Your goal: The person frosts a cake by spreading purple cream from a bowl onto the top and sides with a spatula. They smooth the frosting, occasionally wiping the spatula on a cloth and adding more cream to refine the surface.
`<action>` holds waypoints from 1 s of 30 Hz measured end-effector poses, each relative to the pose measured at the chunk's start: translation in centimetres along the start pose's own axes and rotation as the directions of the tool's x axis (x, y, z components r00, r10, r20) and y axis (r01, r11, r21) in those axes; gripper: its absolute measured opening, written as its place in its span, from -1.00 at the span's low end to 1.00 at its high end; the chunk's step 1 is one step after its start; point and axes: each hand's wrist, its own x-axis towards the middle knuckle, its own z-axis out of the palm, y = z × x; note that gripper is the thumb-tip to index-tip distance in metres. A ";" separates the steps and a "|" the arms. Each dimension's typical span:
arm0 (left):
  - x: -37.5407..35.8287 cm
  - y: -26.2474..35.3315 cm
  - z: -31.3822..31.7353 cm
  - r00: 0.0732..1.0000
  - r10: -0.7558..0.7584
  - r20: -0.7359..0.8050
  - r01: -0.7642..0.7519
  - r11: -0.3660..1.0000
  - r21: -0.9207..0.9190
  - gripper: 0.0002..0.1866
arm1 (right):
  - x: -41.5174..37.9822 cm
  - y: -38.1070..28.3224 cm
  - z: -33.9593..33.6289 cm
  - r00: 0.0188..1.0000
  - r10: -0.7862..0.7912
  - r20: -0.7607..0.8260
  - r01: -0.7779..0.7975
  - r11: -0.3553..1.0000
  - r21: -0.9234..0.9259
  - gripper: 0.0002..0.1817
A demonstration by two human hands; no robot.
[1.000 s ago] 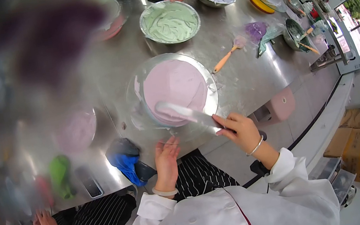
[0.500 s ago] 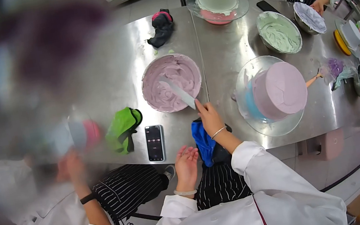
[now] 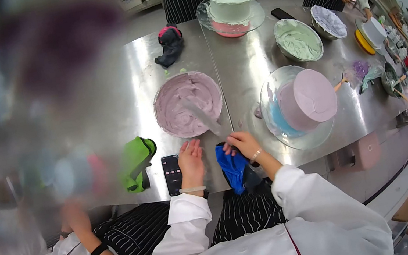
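My right hand [image 3: 242,145] grips an icing spatula [image 3: 205,118], whose pale blade reaches over a bowl [image 3: 157,115] of mauve cream [image 3: 179,123]. Just below the bowl's near rim is my left hand [image 3: 191,161], palm turned up, fingers stretched out and holding nothing. Under my right hand lies a blue-and-black cloth item [image 3: 233,169] at the table edge. To the right, a mauve-coated cake [image 3: 311,99] stands on a clear round turntable plate [image 3: 299,142] with a blue part beneath. A phone [image 3: 172,175] rests beside my left hand.
A green-and-black cloth item [image 3: 138,163] lies left of the phone, a dark-and-pink one [image 3: 169,46] farther back. Across the steel table [image 3: 238,75] are a pale green cake [image 3: 230,5] and a bowl of green cream [image 3: 298,38]. Co-workers stand at left and behind the table.
My left hand has moved up and forward, from below the table edge to near the bowl. My right hand has lowered slightly with the spatula. The whole view has shifted a little.
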 end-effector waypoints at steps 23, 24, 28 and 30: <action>-4.6 -13.0 1.0 0.590 0.137 0.796 -0.789 -0.113 0.604 -0.83 | -8.8 8.8 0.8 0.907 0.050 -0.418 -0.310 0.751 -0.583 -0.70; -4.6 -13.0 0.8 0.560 0.099 0.823 -0.795 -0.216 0.567 -0.84 | -8.4 9.9 0.5 0.895 0.041 -0.444 -0.308 0.776 -0.550 -0.70; -3.3 -12.7 0.4 0.603 0.035 0.797 -0.789 -0.121 0.602 -0.87 | -12.4 8.2 -1.8 0.927 0.318 -0.197 -0.357 0.909 -0.214 -0.71; -4.0 -11.9 2.0 0.746 0.071 0.662 -0.665 0.046 0.745 -0.79 | -17.0 8.1 -3.7 0.928 0.325 -0.183 -0.356 0.919 -0.170 -0.73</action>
